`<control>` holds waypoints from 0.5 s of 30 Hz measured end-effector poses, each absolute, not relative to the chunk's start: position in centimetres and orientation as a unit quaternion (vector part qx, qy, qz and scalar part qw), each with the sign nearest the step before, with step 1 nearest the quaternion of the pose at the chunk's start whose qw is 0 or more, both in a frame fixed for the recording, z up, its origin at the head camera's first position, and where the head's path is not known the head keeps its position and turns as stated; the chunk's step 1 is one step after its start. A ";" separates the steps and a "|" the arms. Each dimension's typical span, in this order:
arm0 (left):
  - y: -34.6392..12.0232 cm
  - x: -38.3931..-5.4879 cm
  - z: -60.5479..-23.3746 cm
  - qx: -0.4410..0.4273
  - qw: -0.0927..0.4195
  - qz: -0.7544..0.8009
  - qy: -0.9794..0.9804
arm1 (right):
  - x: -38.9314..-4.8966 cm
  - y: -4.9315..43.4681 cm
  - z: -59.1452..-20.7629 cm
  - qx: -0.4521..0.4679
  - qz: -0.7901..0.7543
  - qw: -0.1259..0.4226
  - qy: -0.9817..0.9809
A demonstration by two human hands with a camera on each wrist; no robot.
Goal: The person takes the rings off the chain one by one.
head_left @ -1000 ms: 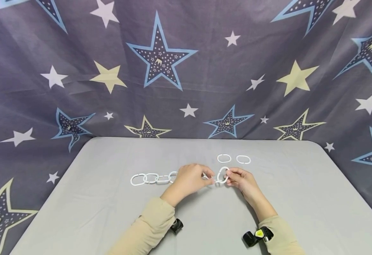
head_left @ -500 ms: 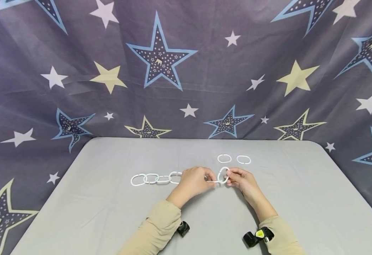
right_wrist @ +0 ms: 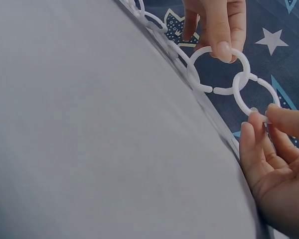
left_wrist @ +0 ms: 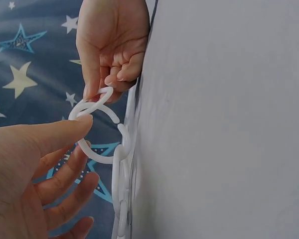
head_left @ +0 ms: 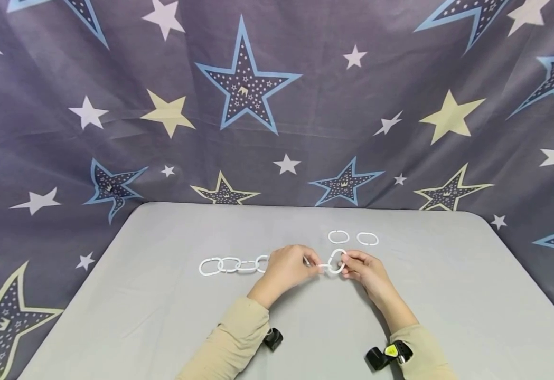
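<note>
A chain of several white plastic links lies on the table and runs rightward under my left hand. That hand pinches one link near the chain's right end between thumb and finger; the link has a small gap in its side, plain in the right wrist view. Through it passes the end link, which my right hand pinches by its far side. In the head view this end link stands tilted up between the hands. Part of the chain is hidden behind my left hand.
Two loose white links, a left one and a right one, lie on the grey table just beyond my right hand. A star-patterned curtain hangs behind the table's far edge. Dark wrist devices sit at both sleeves.
My left hand has shifted slightly right along the chain, uncovering more of one link. The right hand keeps its grip on the end link. The head view has turned slightly.
</note>
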State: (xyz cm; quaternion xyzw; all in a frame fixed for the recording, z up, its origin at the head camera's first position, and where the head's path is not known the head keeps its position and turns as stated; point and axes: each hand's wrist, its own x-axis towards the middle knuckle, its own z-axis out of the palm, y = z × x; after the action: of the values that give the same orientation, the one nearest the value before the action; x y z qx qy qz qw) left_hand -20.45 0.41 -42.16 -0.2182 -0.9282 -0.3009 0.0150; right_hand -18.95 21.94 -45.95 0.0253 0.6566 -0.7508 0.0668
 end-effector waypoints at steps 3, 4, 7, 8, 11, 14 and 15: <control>0.2 -20.6 -42.0 -0.214 0.020 -0.303 -0.929 | -19.0 21.8 -45.8 0.026 -0.748 0.065 0.660; 0.2 -20.6 -42.0 -0.213 0.021 -0.304 -0.928 | -19.0 21.8 -45.8 0.026 -0.747 0.064 0.661; 0.1 -20.7 -41.9 -0.212 0.026 -0.309 -0.927 | -18.9 21.7 -45.6 0.030 -0.742 0.063 0.666; 0.0 -20.7 -41.8 -0.211 0.027 -0.311 -0.926 | -18.9 21.6 -45.6 0.032 -0.740 0.062 0.669; -0.1 -20.6 -41.7 -0.208 0.031 -0.315 -0.925 | -18.8 21.5 -45.4 0.035 -0.725 0.065 0.684; -0.2 -20.6 -41.7 -0.206 0.037 -0.314 -0.926 | -18.6 21.3 -45.1 0.037 -0.705 0.062 0.706; -0.2 -20.6 -41.7 -0.206 0.040 -0.313 -0.926 | -18.6 21.3 -45.0 0.038 -0.697 0.059 0.713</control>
State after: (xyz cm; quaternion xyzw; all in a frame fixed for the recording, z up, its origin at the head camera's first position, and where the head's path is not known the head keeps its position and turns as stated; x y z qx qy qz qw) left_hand -20.59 -0.17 -41.67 -0.2060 -0.9263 -0.3130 0.0398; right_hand -18.55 21.28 -45.02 0.0375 0.7132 -0.6974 0.0591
